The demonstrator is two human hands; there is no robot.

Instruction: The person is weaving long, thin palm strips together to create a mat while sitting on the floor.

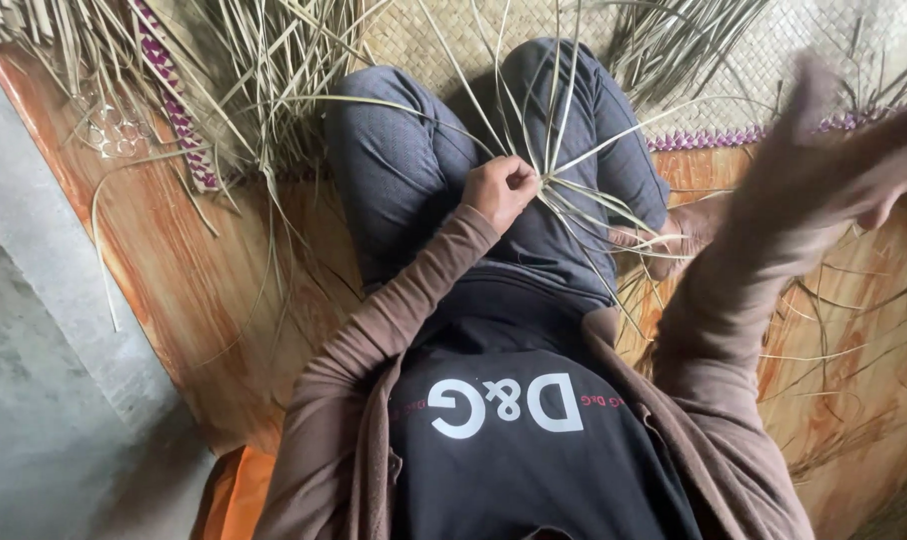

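My left hand [501, 188] is closed in a fist over my lap, pinching the meeting point of a bundle of long dry palm-leaf strips [574, 195] that fan outward from it. My right hand [879, 150] is raised at the right edge, badly blurred by motion; I cannot make out whether its fingers hold a strip. I sit cross-legged in grey trousers, with a bare foot [679, 235] showing beside my right knee.
A woven mat [824, 60] with a purple patterned border lies ahead of me. Loose leaf strips [244, 70] pile at the upper left. An orange-brown patterned floor sheet [174, 280] is beneath me, and a grey concrete floor [44, 400] lies left.
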